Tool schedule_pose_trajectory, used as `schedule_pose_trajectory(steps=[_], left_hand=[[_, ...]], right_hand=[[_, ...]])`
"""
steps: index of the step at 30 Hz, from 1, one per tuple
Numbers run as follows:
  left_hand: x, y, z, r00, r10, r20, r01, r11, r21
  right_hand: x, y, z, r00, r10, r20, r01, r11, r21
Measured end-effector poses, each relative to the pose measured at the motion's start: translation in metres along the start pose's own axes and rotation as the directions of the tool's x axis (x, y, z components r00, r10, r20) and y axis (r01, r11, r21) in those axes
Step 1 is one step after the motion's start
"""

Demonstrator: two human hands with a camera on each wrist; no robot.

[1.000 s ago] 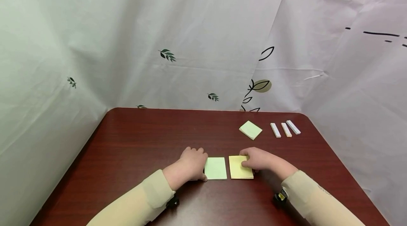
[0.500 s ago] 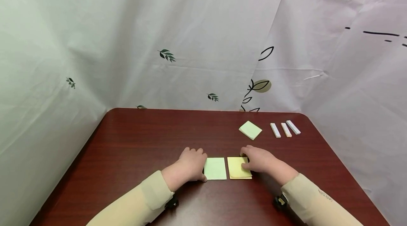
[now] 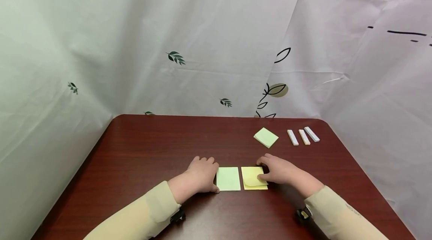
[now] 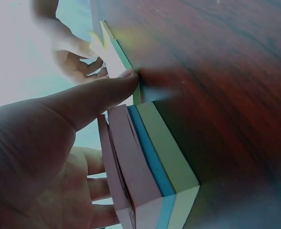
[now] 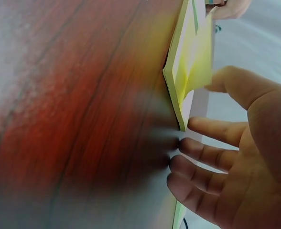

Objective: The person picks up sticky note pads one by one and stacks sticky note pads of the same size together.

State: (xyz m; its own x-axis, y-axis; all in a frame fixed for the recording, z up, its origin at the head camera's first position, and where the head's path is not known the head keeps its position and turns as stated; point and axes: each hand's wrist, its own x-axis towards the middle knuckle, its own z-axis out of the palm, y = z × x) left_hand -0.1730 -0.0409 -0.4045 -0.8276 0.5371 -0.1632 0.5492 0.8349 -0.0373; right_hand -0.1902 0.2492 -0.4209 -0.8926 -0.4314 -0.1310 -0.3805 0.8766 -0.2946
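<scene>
Side by side on the table lie a light green sticky note pad (image 3: pixel 228 179) and a yellow sticky note pad (image 3: pixel 254 187). My left hand (image 3: pixel 201 174) reaches over the green pad's left edge, its thumb touching the near corner. Below its palm, a stack of pink, blue and cream sticky notes (image 4: pixel 147 157) shows in the left wrist view; from the head it is hidden. At the yellow pad's right side, my right hand (image 3: pixel 278 168) has its thumb against the raised top sheet (image 5: pixel 200 62). The other fingers are spread along the pad's edge, apart from the thumb.
Farther back lies another light green pad (image 3: pixel 266 137), turned at an angle. Several narrow white strips (image 3: pixel 304 137) are to its right. The dark red table (image 3: pixel 162 138) is surrounded by a white printed curtain (image 3: pixel 216 37).
The yellow top sheet has risen from its near edge. My right hand has shifted slightly up and outward. My left hand has barely moved.
</scene>
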Motion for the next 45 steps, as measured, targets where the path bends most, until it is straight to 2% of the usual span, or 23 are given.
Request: schedule_pose_trajectory(steps=[10,22,32,38,45], left_hand=[[-0.002,-0.003,0.004,1.000,0.017,-0.001,-0.017,1.000,-0.017],[-0.005,-0.008,0.010,0.999,0.029,-0.030,-0.031,0.997,-0.064],[-0.005,-0.005,0.008,0.999,0.031,-0.010,-0.032,0.997,-0.065],[-0.003,-0.004,0.006,1.000,0.023,0.002,-0.023,0.998,-0.059],[-0.002,-0.004,0.005,1.000,0.018,0.007,-0.018,0.999,-0.047]], right_hand=[[-0.013,-0.002,-0.005,0.998,-0.036,0.058,0.036,0.999,0.006],[-0.015,0.002,0.002,0.998,-0.047,0.044,0.047,0.999,-0.003],[-0.014,0.004,0.003,0.999,-0.041,0.031,0.040,0.999,0.015],[-0.016,0.004,0.006,1.000,-0.020,0.009,0.019,0.993,0.115],[-0.021,0.004,0.014,1.000,-0.031,-0.002,0.030,0.969,0.245]])
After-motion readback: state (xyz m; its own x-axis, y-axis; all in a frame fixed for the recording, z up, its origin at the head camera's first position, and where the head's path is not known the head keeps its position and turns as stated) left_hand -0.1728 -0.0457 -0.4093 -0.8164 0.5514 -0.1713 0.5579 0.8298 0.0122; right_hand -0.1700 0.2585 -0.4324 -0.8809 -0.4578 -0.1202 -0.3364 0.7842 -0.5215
